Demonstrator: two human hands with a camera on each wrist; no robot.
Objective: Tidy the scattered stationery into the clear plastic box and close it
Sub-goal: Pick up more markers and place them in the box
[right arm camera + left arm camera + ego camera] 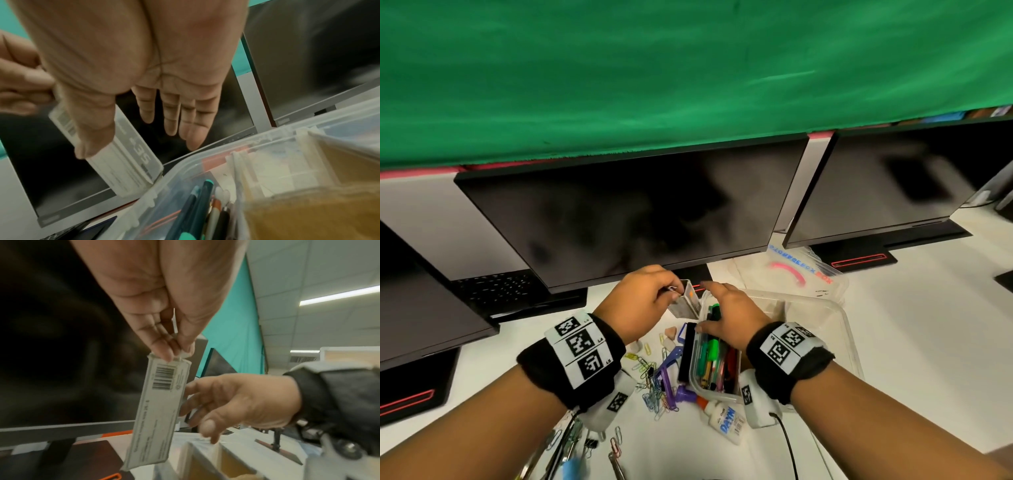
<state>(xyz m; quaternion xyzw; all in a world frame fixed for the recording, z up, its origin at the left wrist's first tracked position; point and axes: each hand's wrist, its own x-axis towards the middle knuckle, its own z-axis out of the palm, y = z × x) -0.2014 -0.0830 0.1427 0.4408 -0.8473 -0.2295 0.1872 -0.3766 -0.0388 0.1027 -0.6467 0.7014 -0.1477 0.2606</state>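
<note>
Left hand [635,301] pinches the top end of a small flat carton [159,410] between thumb and fingertips; the carton hangs tilted, lower end just above the box's far-left corner. Barcode on one face, "435" on another.

Right hand [726,317] with fingers straight and spread, holding nothing, hovers over the box; thumb just beside the carton, contact unclear.

Clear plastic box [849,342] sits open on the white tabletop [914,359]. Pens and markers [710,356] fill its left compartment. Lid [791,270] lies beyond it, near a monitor [626,219].

Left of the box, on the tabletop: loose paper clips [650,383], purple plastic piece [669,366], glue bottle [722,416], pink erasers [670,334].
</note>
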